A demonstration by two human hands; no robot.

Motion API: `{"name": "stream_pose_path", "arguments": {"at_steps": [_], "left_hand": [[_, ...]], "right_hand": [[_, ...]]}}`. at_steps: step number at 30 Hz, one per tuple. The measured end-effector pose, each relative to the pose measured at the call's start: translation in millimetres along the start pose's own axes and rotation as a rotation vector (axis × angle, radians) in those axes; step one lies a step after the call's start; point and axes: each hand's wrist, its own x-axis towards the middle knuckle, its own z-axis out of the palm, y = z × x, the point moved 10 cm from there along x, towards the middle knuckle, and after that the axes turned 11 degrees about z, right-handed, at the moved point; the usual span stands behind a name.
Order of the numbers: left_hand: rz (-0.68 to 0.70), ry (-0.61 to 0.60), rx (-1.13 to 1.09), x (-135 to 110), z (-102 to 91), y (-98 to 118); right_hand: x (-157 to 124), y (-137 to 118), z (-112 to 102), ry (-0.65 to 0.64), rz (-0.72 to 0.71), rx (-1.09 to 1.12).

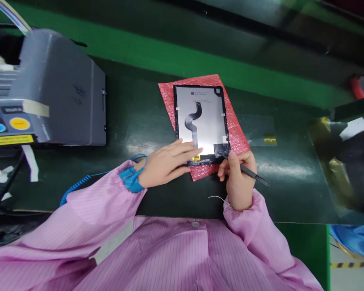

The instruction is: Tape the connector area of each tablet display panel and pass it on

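Observation:
A tablet screen panel (210,125) lies back side up, with a silvery back, a dark frame and a curved black flex cable (189,122). Beneath it is a sheet of red bubble wrap (238,135). My left hand (170,161) rests flat on the panel's lower left part, fingers stretched out near a yellow label (196,158). In my right hand (240,173) is a pair of black tweezers (253,174), held between thumb and fingers. Their tip meets a black square patch (220,149) at the panel's lower right corner. Whether the tip grips the patch I cannot tell.
A grey machine (63,89) with blue and yellow buttons stands at the left. A clear plastic sheet (257,129) with a yellow tab lies right of the bubble wrap. A blue wrist strap (132,178) with a coiled cord circles my left wrist. Dark items sit at far right.

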Motion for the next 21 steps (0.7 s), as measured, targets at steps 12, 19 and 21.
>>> {"name": "stream_pose_path", "arguments": {"at_steps": [12, 19, 21], "left_hand": [[-0.499, 0.893, -0.482, -210.0, -137.3, -11.9], [-0.427, 0.875, -0.741, -122.8, -78.6, 11.9], [-0.495, 0.814, -0.945, -114.3, -56.5, 7.5]], "right_hand": [[-4.2, -3.4, 1.1, -0.107, -0.025, 0.097], [-17.8, -34.4, 13.3, -0.158, -0.225, 0.037], [-21.2, -42.4, 16.8, -0.184, -0.275, 0.021]]}}
